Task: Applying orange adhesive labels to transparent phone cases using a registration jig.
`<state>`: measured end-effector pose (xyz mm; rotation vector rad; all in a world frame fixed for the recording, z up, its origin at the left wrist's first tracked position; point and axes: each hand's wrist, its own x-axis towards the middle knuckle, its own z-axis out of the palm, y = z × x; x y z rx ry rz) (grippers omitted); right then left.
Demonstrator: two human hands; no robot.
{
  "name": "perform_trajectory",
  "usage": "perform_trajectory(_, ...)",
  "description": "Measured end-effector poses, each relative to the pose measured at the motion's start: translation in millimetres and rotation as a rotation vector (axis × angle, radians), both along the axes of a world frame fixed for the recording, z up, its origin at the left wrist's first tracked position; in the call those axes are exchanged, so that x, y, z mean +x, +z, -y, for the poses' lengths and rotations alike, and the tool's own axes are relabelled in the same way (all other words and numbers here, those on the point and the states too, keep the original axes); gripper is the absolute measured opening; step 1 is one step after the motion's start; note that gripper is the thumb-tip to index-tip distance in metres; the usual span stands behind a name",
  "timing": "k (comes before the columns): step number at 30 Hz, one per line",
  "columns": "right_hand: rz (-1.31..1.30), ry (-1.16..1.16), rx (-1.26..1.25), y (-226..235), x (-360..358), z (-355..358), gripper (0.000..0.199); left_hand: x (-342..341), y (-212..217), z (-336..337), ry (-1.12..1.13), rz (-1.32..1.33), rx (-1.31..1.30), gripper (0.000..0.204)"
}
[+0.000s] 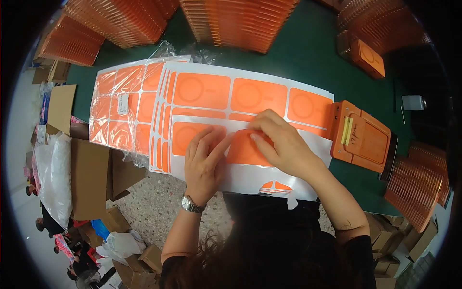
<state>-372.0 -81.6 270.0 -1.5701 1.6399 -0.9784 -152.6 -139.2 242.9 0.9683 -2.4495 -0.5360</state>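
A green table (308, 53) carries orange sticker sheets (240, 101), an orange jig (363, 137) and what look like stacked orange cases (240, 21)

Left hand (204, 161) and right hand (281, 144) side by side, fingers pressed flat
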Motion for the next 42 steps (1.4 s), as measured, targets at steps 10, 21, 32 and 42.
perform_trajectory(10,0.086,-0.030,-0.018,-19.0,-2.4,-0.1,0.011,5.3,-4.6,0.0,-0.047,0.055,-0.035,0.051)
perform_trajectory(21,0.297,0.005,-0.169,-17.1,-12.1,-18.0,0.007,-8.3,1.0,-9.0,-0.048,0.049,-0.064,0.042)
perform_trajectory(32,-0.847,-0.630,-0.570,110.2,-132.6,-161.2,0.027,-37.0,67.5,4.9,-0.069,0.134,0.171,0.028)
perform_trajectory(42,-0.736,-0.539,-0.211,53.2,-132.3,-194.8,0.025,-261.2,58.9,76.0,-0.438,-0.044,0.088,0.033)
